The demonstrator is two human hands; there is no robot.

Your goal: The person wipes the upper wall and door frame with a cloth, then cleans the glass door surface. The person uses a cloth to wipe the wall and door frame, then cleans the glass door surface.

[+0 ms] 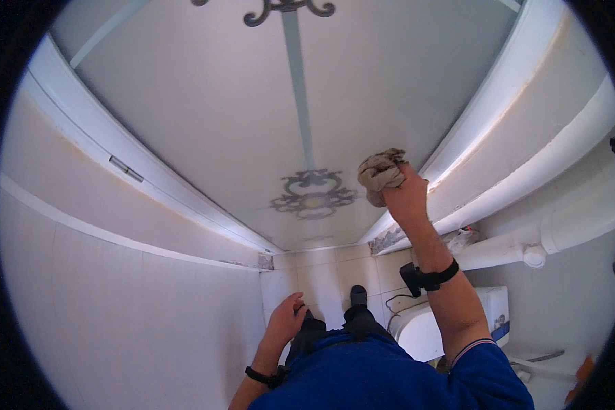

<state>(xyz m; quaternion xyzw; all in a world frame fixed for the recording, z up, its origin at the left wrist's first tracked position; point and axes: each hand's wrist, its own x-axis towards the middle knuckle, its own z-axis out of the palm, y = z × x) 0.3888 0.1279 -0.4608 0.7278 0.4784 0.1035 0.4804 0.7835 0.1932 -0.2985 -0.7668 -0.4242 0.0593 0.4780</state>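
Note:
My right hand (408, 198) is closed around a crumpled beige-brown cloth (379, 176). It holds the cloth at the right side of a pale door panel (205, 96), close to the white frame. The panel bears a grey-green vertical stripe (297, 89) and a dark scroll ornament (313, 195) low down, left of the cloth. My left hand (285, 318) hangs low by my left leg, fingers loosely bent and apart, with nothing seen in it. Each wrist wears a black band.
A white pipe (499, 253) with a round cap runs along the right wall, a clear plastic bag (462, 238) beside it. Right of my legs stands a white rounded appliance or fixture (420, 331) with a dark cord. A metal hinge (126, 169) sits on the left frame. Pale tiles (318, 280) cover the floor.

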